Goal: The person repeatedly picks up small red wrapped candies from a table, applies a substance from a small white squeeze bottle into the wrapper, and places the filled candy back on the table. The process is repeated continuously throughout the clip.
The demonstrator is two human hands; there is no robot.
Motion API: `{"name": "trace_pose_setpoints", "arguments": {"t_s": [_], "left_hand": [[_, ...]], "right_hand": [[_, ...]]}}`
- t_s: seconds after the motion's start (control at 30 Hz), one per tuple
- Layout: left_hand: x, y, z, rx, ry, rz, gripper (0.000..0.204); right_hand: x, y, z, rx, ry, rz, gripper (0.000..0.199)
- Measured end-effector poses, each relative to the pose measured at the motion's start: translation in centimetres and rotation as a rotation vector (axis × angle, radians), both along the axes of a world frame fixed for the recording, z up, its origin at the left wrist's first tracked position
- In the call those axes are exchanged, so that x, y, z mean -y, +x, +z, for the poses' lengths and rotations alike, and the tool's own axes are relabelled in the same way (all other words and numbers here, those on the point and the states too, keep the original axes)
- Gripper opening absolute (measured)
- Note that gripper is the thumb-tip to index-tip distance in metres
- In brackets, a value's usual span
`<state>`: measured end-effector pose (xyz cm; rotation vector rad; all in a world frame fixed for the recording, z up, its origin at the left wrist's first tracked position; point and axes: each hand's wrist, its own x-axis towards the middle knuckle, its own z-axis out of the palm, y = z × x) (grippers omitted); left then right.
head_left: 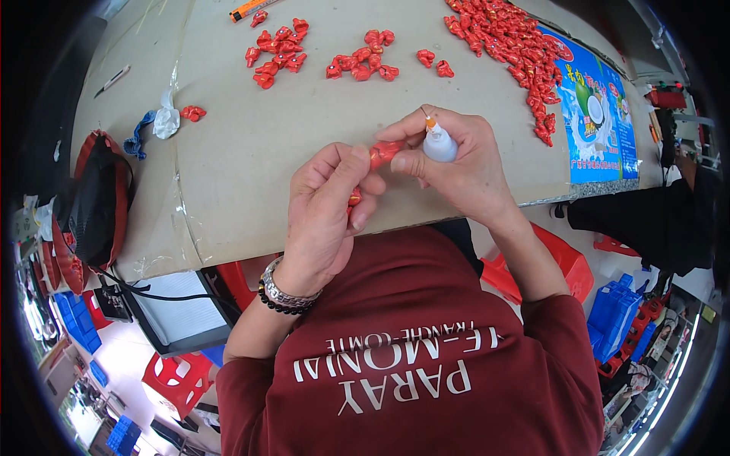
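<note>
Near the table's front edge, both my hands meet at a small glossy red moulded piece (386,153). My left hand (323,201) is closed, pinching its left end between thumb and fingers. Another bit of red (354,199) shows between the lower fingers of that hand. My right hand (471,156) is closed around a small white squeeze bottle (439,144) with an orange neck and a thin needle tip, pointing up and away. The right thumb and fingertip also touch the right end of the red piece. Fingers hide much of the piece.
Several loose red pieces (361,62) lie beyond my hands, with a large heap (494,30) at the far right beside a blue printed sheet (597,114). On the left are crumpled white tissue (166,118), a pen (112,80) and a black-and-red bag (103,197). An orange cutter (251,7) lies at the far edge.
</note>
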<state>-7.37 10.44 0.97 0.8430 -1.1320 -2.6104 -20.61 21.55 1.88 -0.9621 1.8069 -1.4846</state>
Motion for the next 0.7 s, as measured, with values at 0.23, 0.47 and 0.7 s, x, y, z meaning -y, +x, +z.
{"name": "trace_pose_setpoints", "arguments": {"t_s": [0.23, 0.47, 0.7], "left_hand": [[-0.3, 0.3, -0.5, -0.020, 0.024, -0.007, 0.021], [-0.5, 0.2, -1.0, -0.042, -0.032, 0.000, 0.019], [0.2, 0.2, 0.1, -0.089, 0.027, -0.043, 0.027]], "right_hand": [[-0.3, 0.2, 0.0, -0.029, 0.041, 0.009, 0.017], [-0.6, 0.1, 0.0, 0.019, 0.023, 0.008, 0.016], [-1.8, -1.6, 0.3, 0.054, 0.024, -0.254, 0.017]]}}
